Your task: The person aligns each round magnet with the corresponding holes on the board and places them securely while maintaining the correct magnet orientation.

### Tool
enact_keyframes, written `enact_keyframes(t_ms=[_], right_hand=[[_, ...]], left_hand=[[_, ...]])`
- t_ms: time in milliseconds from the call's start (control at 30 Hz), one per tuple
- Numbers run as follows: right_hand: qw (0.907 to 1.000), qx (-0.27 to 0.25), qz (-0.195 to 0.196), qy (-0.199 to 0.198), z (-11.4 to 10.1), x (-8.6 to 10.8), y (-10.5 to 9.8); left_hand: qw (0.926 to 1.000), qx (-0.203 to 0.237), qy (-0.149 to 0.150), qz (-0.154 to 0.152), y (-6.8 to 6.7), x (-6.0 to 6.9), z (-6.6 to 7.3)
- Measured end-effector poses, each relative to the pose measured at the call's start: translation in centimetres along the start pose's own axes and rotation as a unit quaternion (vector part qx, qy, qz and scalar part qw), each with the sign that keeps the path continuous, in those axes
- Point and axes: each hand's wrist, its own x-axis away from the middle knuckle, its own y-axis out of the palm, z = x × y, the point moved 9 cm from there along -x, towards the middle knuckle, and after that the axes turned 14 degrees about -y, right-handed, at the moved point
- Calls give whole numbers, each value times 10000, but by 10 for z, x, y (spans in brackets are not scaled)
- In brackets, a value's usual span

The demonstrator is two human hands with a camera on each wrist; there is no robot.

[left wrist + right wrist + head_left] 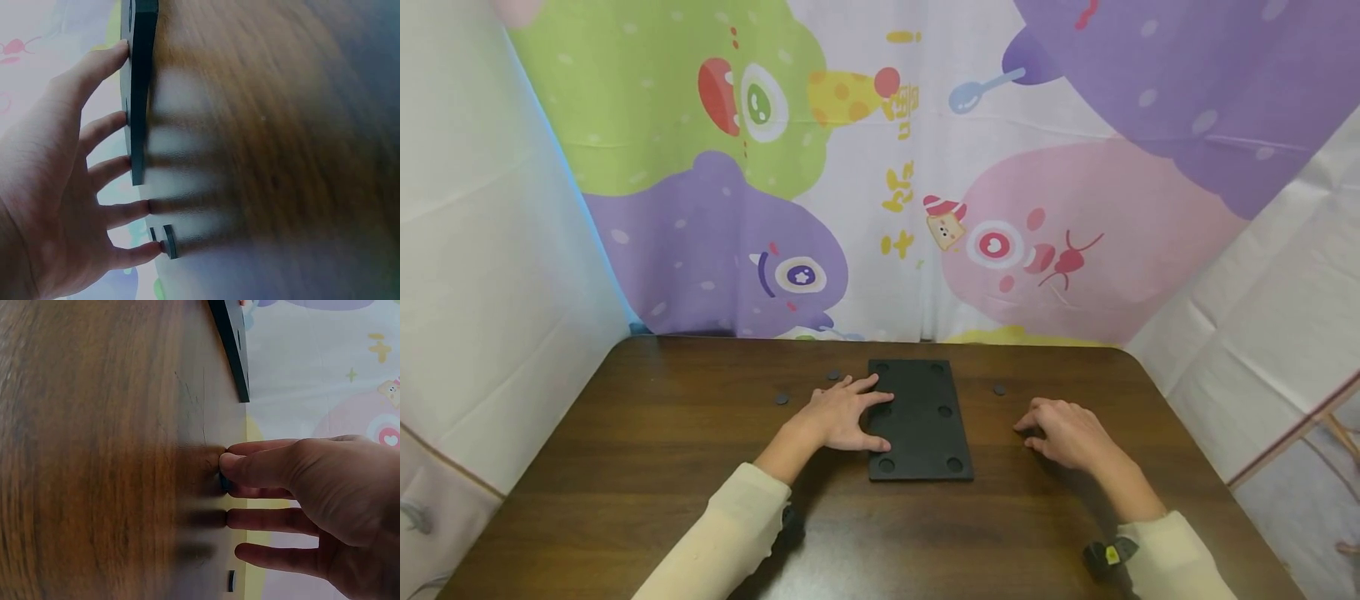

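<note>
A flat black board (921, 425) with round recesses along its two long sides lies on the wooden table. My left hand (844, 414) rests on its left side with spread fingers; in the left wrist view thumb and two fingers touch the board (142, 94). To the right of the board, my right hand (1063, 433) is low over the tabletop. In the right wrist view its thumb and fingertips pinch a small dark disc (224, 482), mostly covered by them. The head view hides that disc behind the hand.
Two dark discs (782, 399) lie left of the board, the other disc (833, 375) farther back. One more disc (999, 389) lies right of the board. Another dark piece (231, 581) shows below the right fingers in the right wrist view. A patterned curtain (895, 183) hangs behind the table.
</note>
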Motion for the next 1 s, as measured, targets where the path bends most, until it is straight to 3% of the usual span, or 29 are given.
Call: enact_keyframes(t_ms=[133, 367, 500, 700, 1000], right_hand=[[10000, -28, 27, 31, 0, -1, 0], [9999, -45, 20, 133, 1, 0, -2], [9998, -76, -20, 175, 3, 0, -2], [9999, 1, 91, 146, 5, -1, -5], [9993, 52, 143, 337, 5, -2, -6]], left_hand=[[10000, 93, 21, -14, 0, 0, -1], [9998, 134, 132, 71, 12, -19, -11], [9998, 137, 130, 31, 15, -22, -12], [9998, 183, 74, 7, 13, -18, -11], [10000, -30, -49, -59, 3, -3, 0]])
